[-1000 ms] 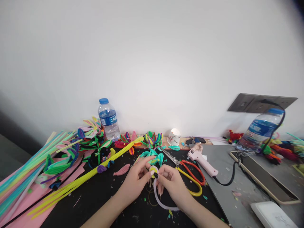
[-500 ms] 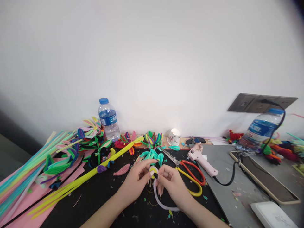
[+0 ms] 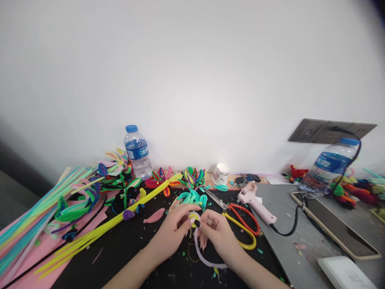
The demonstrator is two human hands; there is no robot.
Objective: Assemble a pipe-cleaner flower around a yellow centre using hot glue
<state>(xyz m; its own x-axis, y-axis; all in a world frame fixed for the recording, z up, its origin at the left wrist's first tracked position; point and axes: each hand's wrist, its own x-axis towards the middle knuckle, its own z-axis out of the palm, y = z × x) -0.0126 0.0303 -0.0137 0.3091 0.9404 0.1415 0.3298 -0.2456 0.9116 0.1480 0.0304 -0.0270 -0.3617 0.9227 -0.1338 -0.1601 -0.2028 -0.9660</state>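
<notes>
My left hand (image 3: 173, 226) pinches a small yellow coil (image 3: 193, 220) between thumb and fingers, over the black mat. A pale lavender pipe cleaner (image 3: 199, 252) is wrapped round the coil's edge. Its free length loops down and passes under my right hand (image 3: 219, 233), whose thumb and fingers pinch it close to the coil. Just beyond my fingers lie turquoise pipe-cleaner loops (image 3: 192, 196), partly hidden. Scissors (image 3: 255, 229) with one red and one yellow handle rest to the right of my right hand. A pink petal shape (image 3: 154, 216) lies left of my left hand.
Yellow pipe cleaners (image 3: 102, 230) and a multicoloured bundle (image 3: 39, 216) spread across the left. A pink glue gun (image 3: 258, 208) with a black cord lies right, near a phone (image 3: 337, 224). Water bottles (image 3: 137, 154) and a paper cup (image 3: 220, 175) stand by the wall.
</notes>
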